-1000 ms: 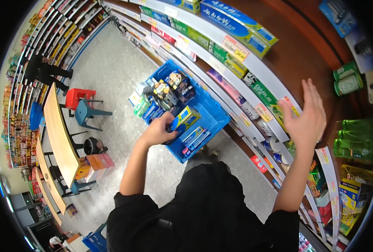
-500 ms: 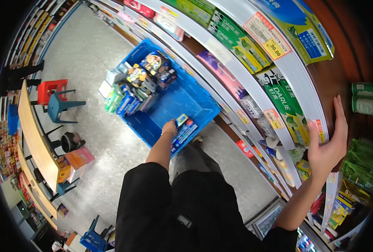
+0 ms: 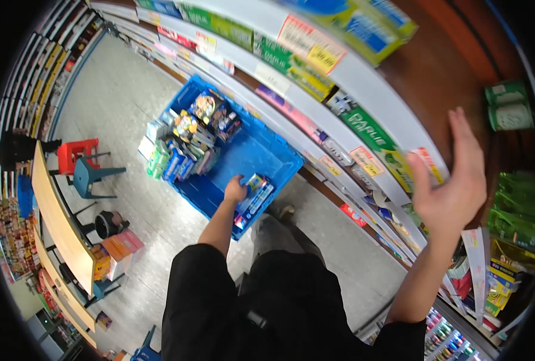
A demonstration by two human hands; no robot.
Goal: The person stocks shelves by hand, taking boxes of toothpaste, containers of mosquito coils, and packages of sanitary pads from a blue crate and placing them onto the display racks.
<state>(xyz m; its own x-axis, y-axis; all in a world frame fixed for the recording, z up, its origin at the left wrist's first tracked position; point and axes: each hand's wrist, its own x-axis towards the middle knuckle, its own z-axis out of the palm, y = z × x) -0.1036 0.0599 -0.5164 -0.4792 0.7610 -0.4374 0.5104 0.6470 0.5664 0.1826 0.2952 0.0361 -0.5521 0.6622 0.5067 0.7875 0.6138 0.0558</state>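
My left hand (image 3: 235, 190) is low inside a blue plastic crate (image 3: 288, 161), fingers slightly apart and nothing visible in them. Just beside it lies a small yellow-green box (image 3: 255, 182), with a long blue-and-white box (image 3: 259, 200) along the crate's near wall. Packets and boxes (image 3: 186, 147) in several colours fill the crate's far left part. Up on the right, my right hand (image 3: 451, 186) is open, fingers stretched along the front edge of a brown shelf (image 3: 436, 78). Green Darlie toothpaste boxes (image 3: 370, 129) stand on the tier beneath.
Price tags (image 3: 311, 45) line the shelf fronts. Green cans (image 3: 509, 107) stand at far right. On the left are a wooden table (image 3: 59, 216), a red stool (image 3: 77, 155), a teal stool (image 3: 93, 177) and cartons (image 3: 121, 249). A dark-clothed person (image 3: 23, 150) is beyond.
My left hand has let go of the small yellow-green box, which now lies in the crate, and has drawn slightly away. My right hand stays at the shelf edge while the view shifts.
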